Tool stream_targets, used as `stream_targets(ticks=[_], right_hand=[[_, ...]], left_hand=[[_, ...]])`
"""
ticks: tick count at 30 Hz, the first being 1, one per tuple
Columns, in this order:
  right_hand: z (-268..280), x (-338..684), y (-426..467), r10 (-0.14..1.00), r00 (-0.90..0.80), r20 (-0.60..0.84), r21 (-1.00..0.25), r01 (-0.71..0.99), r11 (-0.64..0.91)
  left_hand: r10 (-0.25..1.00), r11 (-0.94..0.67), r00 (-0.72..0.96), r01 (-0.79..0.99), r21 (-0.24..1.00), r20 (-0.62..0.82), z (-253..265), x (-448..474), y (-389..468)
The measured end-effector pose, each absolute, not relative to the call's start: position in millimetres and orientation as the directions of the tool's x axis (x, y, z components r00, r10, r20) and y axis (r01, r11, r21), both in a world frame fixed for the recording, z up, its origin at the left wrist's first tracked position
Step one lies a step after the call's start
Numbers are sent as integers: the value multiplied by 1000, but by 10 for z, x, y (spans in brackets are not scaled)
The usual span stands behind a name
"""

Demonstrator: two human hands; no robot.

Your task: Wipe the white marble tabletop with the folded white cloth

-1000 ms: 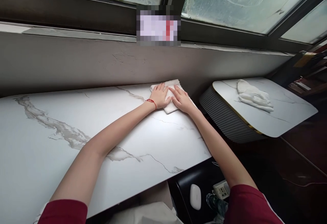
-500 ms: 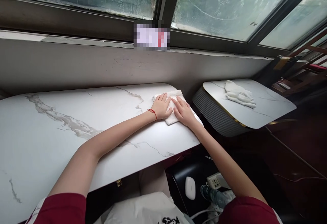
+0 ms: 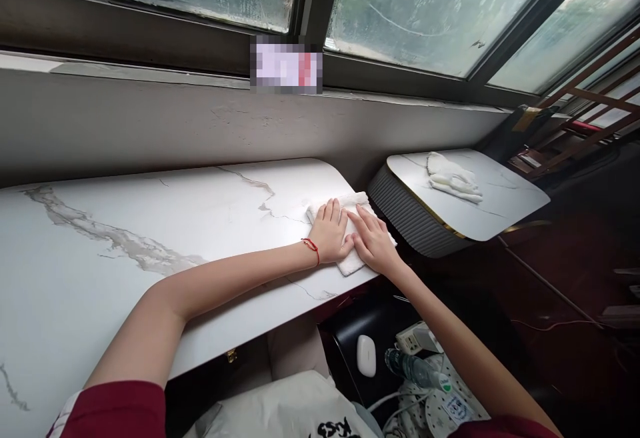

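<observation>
A folded white cloth lies at the right end of the white marble-patterned tabletop, reaching over its right edge. My left hand, with a red string bracelet at the wrist, rests flat on the cloth's left part, fingers stretched forward. Beside it my right hand presses on the cloth's right part, its fingers extended. The two thumbs nearly meet. Part of the cloth is hidden beneath both palms.
A smaller marble-topped table with a crumpled white cloth stands at the right. Below the near edge are a white case, a plastic bottle, a power strip and a white bag. Windows line the wall.
Both hands have slid the cloth toward me, nearer the tabletop's front right corner. The view has shifted slightly, uncovering more of the bottle and the things around it.
</observation>
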State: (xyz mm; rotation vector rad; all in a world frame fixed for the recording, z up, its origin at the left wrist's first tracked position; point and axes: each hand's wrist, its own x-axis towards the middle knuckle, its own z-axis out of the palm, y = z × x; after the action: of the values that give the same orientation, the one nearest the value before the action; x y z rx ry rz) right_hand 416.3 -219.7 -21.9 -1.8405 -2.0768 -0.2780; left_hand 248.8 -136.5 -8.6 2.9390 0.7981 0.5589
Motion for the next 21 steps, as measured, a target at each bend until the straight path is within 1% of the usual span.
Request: stream_targets(ticks=[5, 9, 12, 16, 21], right_hand=[[-206, 4175, -1804, 920, -144, 363, -62, 982, 178], [-195, 4127, -1299, 922, -218, 321, -50, 968, 246], [-205, 4015, -904, 917, -246, 314, -52, 960, 275], [-210, 3778, -472, 915, -231, 331, -62, 962, 265], [-167, 3488, -104, 926, -210, 313, -40, 972, 234]], left_hand=[[553, -831, 776, 542, 125, 304, -52, 2485, -1123], [643, -761, 729, 643, 85, 235, 0, 2426, -797], [698, -712, 688, 697, 84, 199, 53, 2307, -511], [714, -696, 677, 715, 70, 180, 99, 2077, -125], [712, -692, 665, 720, 61, 227, 97, 1823, 215]])
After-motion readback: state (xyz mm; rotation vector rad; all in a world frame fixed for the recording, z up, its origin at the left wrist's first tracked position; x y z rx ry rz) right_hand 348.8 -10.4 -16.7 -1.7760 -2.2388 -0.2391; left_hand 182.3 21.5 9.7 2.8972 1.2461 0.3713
